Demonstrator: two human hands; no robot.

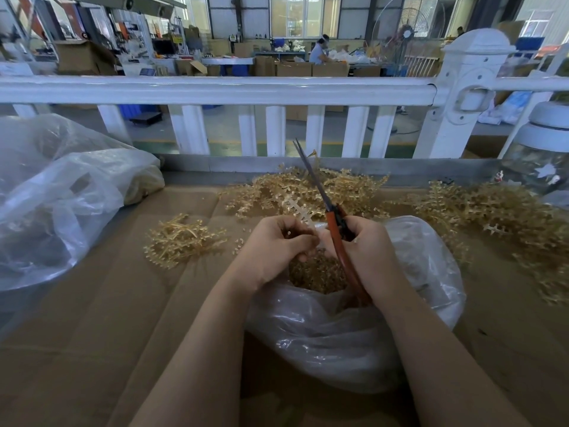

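My right hand [369,251] grips orange-handled scissors [334,223], whose closed blades point up and away toward the railing. My left hand [274,248] pinches a pale plastic sprue strip [300,209] with short side pegs, held just left of the scissors' pivot. Both hands hover over the open mouth of a clear plastic bag [354,334] that holds several small tan cut pieces [317,272].
Tan sprue branches lie in a heap behind the hands [308,186], in a larger heap at right [498,217] and in a small pile at left [184,241]. A big clear bag [61,195] fills the left. Cardboard [92,334] covers the table; a white railing [215,90] runs behind.
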